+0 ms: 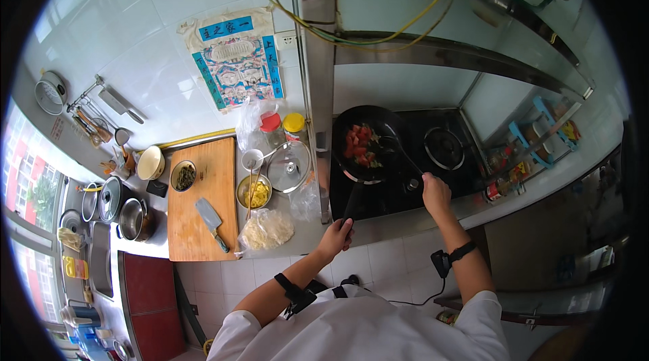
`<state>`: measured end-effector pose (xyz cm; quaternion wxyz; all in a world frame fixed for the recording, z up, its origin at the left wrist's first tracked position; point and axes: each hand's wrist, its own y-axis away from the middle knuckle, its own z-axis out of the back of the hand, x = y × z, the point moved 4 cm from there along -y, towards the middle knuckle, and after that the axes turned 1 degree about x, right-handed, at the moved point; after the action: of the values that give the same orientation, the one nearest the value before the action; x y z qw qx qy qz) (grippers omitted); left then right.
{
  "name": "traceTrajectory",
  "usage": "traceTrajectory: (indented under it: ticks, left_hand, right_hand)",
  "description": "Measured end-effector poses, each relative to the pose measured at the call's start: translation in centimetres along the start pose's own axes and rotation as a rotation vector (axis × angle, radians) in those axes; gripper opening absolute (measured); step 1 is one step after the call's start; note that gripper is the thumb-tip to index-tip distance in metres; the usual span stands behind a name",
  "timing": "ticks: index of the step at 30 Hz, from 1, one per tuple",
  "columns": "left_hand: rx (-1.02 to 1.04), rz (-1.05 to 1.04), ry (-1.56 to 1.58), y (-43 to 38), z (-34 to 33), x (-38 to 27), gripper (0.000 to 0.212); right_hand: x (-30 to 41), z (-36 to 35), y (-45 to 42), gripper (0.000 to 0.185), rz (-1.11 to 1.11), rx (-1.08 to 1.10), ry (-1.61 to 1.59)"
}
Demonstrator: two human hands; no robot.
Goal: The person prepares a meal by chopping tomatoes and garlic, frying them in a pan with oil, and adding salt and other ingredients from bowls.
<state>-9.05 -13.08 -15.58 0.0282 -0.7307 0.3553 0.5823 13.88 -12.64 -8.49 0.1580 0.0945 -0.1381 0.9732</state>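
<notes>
My left hand (335,238) grips the black handle of a wok (366,122) that sits on the left side of a black gas stove (405,197). Chopped red tomatoes (359,144) lie in the wok with small greenish-yellow bits around them. The long dark handle of a metal spatula (411,159) is held in my right hand (436,193); its head rests in the wok, to the right of the tomatoes.
Left of the stove are a glass lid (289,167), a bowl of cooked egg (257,194), bagged noodles (267,229) and a wooden board (186,229) bearing a cleaver (208,213). A range hood (446,51) overhangs the stove; bottles (499,158) stand at its right.
</notes>
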Motion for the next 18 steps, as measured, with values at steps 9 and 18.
traceTrajectory:
  ticks: [9, 18]
  left_hand:
    - [0.138, -0.043, -0.044, 0.2, 0.1, 0.7, 0.023]
    - [0.164, -0.012, -0.058, 0.9, 0.0, 0.8, 0.030]
  right_hand:
    - [2.2, -5.3, -5.7, 0.014, -0.037, 0.062, -0.179]
    - [3.3, 0.8, -1.0, 0.021, 0.164, 0.093, 0.128]
